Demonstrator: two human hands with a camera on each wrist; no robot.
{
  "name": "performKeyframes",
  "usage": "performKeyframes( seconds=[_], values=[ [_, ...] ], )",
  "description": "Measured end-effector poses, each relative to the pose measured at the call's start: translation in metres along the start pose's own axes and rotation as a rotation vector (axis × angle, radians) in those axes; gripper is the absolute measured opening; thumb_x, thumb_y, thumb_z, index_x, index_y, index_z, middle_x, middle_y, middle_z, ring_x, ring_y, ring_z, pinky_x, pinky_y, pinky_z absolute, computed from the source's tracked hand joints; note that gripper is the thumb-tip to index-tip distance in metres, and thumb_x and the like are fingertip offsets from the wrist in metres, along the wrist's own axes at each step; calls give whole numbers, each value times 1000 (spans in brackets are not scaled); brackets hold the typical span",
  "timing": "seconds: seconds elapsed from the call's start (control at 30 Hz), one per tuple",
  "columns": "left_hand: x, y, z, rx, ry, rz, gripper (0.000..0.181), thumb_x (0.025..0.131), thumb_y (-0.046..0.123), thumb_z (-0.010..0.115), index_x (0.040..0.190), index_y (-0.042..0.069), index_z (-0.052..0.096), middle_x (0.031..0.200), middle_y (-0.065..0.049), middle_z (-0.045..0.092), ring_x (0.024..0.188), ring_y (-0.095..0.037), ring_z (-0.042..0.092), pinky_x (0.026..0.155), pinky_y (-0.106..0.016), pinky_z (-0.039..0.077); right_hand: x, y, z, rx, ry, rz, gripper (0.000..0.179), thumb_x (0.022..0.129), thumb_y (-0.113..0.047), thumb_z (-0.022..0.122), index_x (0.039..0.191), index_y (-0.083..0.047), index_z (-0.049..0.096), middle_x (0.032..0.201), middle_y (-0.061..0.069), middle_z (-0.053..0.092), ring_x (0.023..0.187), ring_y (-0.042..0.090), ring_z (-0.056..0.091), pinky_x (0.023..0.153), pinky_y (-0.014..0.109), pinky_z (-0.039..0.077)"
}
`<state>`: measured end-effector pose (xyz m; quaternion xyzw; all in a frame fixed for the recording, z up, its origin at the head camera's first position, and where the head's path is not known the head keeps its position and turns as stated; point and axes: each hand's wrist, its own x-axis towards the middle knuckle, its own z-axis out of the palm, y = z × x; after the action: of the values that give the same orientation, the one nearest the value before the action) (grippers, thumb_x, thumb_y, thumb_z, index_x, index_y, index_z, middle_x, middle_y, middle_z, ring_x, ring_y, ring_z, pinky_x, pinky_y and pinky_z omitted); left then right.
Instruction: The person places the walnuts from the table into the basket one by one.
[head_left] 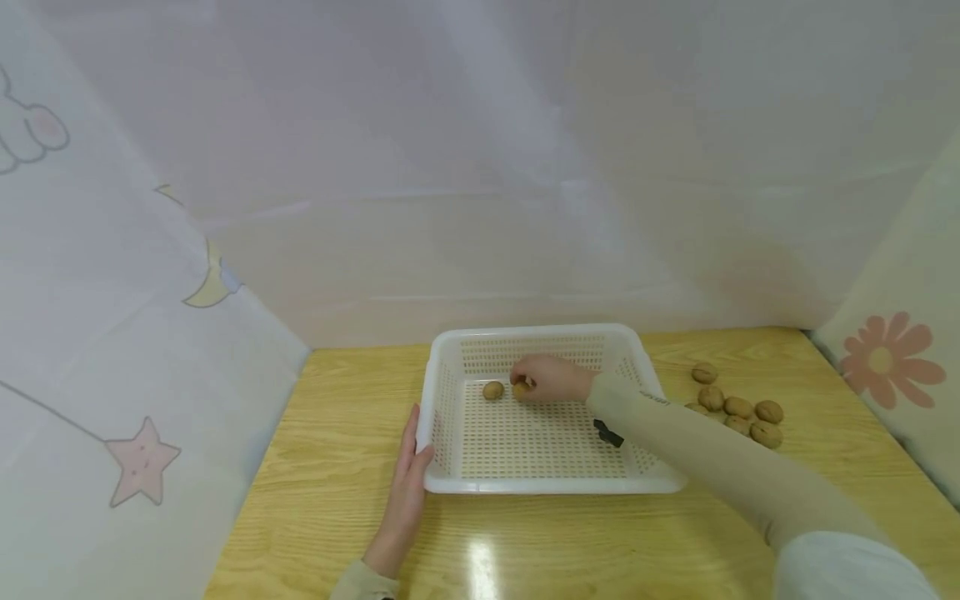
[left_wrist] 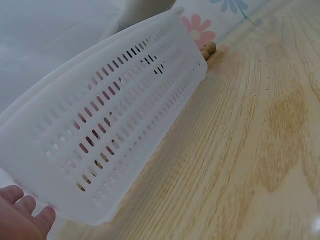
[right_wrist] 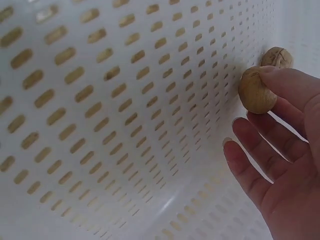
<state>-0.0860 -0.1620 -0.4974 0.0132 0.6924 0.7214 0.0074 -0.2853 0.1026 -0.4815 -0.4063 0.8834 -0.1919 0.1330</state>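
Observation:
A white perforated plastic basket [head_left: 555, 485] stands on the wooden table. Inside it, my right hand [head_left: 553, 379] pinches a walnut [right_wrist: 257, 91] between thumb and fingers, low over the basket floor. Just beyond lies a second walnut [head_left: 492, 390], which the right wrist view shows partly behind the held one. My left hand [head_left: 407, 492] rests along the basket's left side, fingers extended against the outer wall and rim. In the left wrist view only a few fingertips [left_wrist: 46, 216] show at the basket's corner.
Several loose walnuts [head_left: 738, 407] lie on the table [head_left: 570, 542] to the right of the basket, partly behind my right forearm. A pale curtain-like backdrop [head_left: 525, 208] rises along the table's back and sides. A black strap piece [head_left: 608, 434] hangs by the right wrist.

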Motion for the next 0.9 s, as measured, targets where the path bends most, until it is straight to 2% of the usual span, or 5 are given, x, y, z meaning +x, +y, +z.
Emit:
performKeyframes(
  seconds=[0.13, 0.27, 0.53, 0.77, 0.9],
  values=[
    [0, 1, 1, 4, 8, 1, 66, 109, 14, 32, 170, 24, 6, 175, -12, 6, 158, -38, 13, 123, -62, 16, -4, 0, -4, -15, -16, 32, 18, 96, -19, 72, 113, -12, 73, 108, 1, 69, 92, 15, 61, 85, 36, 55],
    [0, 0, 1, 0, 5, 8, 66, 109, 13, 31, 170, 23, 5, 175, -13, 7, 157, -39, 13, 123, -62, 17, -12, -7, -15, -33, -31, 51, 24, 97, -23, 75, 117, -11, 72, 112, 5, 69, 92, 18, 63, 84, 38, 55],
    [-1, 1, 0, -13, 4, 5, 67, 109, 13, 31, 170, 22, 4, 174, -16, 7, 156, -43, 17, 122, -64, 21, -31, -25, -42, -24, -26, 20, 24, 100, -15, 70, 121, -4, 71, 119, 12, 70, 101, 26, 66, 88, 40, 57],
    [-2, 2, 0, -4, 20, -23, 67, 109, 13, 32, 170, 25, 7, 175, -12, 8, 158, -38, 14, 124, -60, 16, -53, -35, -63, -31, -17, 8, 25, 99, -17, 72, 122, -9, 71, 119, 6, 70, 101, 18, 64, 90, 39, 56],
    [-1, 2, 1, -1, 23, -22, 66, 109, 13, 32, 169, 26, 7, 175, -11, 8, 158, -37, 14, 124, -59, 15, -69, -38, -71, -25, 19, 12, 28, 98, -17, 72, 126, -9, 70, 121, 5, 70, 102, 20, 65, 90, 39, 55]
  ],
)
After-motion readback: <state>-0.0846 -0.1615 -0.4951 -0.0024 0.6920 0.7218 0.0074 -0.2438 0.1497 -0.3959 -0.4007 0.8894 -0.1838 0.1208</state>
